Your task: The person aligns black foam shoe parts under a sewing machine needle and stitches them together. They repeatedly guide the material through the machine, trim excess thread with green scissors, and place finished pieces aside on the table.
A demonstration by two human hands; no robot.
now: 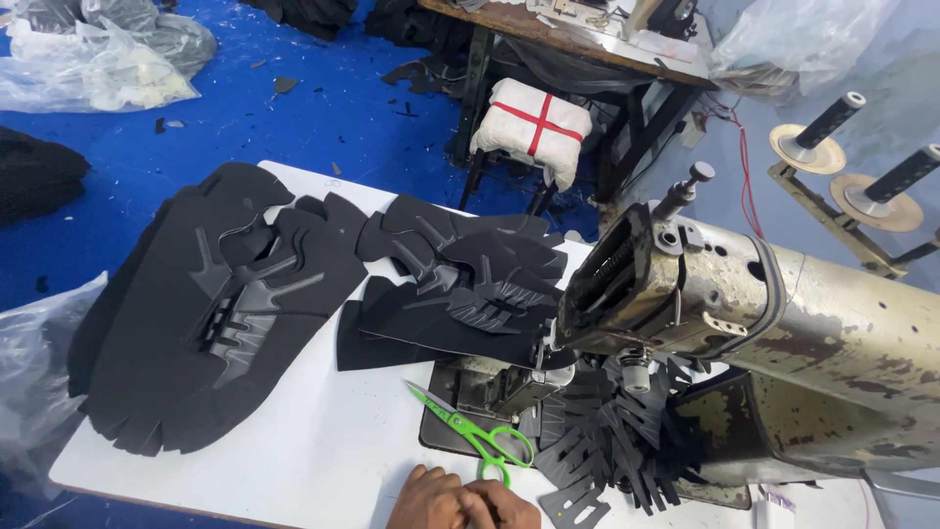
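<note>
Hands (462, 502) appear only at the bottom edge of the view, and the frame cuts them at the wrists, so the arms are not visible. They seem to be two hands pressed together, but which part is left and which is right I cannot tell. The fingers are curled inward and closed against each other; whether something small is between them is not possible to see. They rest on the white table (323, 460), just beside the green scissors (472, 434), whose lower handle ring is almost touching the knuckles. The scissors lie flat with blades closed, pointing up and to the left. Right of them, a pile of black cut pieces (612, 431) with finger-like strips lies under the head of the worn sewing machine (744, 313), and the machine hides part of it. More black pieces (211, 313) are stacked on the left side of the table, well apart from the hands.
</note>
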